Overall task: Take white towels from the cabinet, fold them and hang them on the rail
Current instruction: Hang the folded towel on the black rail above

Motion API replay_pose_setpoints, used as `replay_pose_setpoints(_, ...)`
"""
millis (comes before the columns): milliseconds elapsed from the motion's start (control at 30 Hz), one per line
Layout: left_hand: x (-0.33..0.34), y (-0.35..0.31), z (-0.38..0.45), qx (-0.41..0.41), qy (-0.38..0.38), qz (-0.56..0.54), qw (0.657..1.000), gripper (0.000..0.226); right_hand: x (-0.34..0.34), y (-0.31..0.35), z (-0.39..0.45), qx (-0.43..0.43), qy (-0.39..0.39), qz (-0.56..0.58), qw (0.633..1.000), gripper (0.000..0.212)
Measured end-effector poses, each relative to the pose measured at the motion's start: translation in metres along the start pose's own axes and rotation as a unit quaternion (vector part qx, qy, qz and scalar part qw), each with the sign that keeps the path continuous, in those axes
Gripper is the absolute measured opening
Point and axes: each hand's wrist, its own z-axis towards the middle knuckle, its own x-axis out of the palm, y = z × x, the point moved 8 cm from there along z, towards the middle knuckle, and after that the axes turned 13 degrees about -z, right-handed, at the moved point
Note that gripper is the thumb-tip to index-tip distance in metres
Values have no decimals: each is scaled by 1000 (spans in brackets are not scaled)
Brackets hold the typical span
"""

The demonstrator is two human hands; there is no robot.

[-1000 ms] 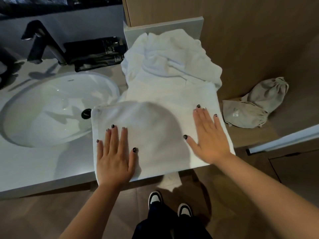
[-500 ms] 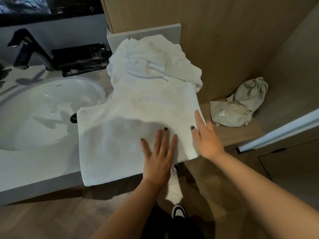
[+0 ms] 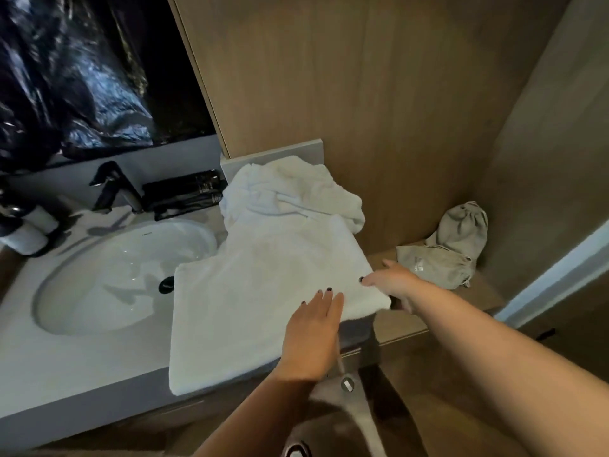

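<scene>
A folded white towel lies flat on the grey counter, its left part reaching over the sink's rim. My left hand rests flat on the towel's near right part, fingers together. My right hand holds the towel's right edge, thumb on top and fingers tucked under the corner. Behind it a crumpled heap of white towels is piled against the counter's back wall. No rail shows in this view.
A round white sink with a black tap lies left of the towel. A black tray of toiletries stands behind it. Two grey cloth bags sit on a lower wooden shelf to the right, between wooden panels.
My left hand slid from the towel's left side to its right part. My right hand moved off the top to the right edge and took hold of it. The view tilted upward.
</scene>
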Motion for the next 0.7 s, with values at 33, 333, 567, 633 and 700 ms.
replay_pose_setpoints(33,-10,-3,-1,5,-15,-7,1000,66,-2,12,-6,-12,24,22,999,87)
replay_pose_setpoints(333,-112,-5,-1,-59,-185,-47,980,54,-14,125,-81,-171,92,57,979,34)
replay_pose_setpoints(567,-188,16,-11,-73,-305,-164,935,57,-42,163,-106,-393,-42,-92,914,43)
replay_pose_setpoints(633,-211,18,-15,-64,-328,-200,921,50,-39,169,-115,-457,-70,-160,872,49)
replay_pose_setpoints(700,-236,14,-21,-48,-360,-225,904,43,-35,173,-123,-493,-81,-186,846,57)
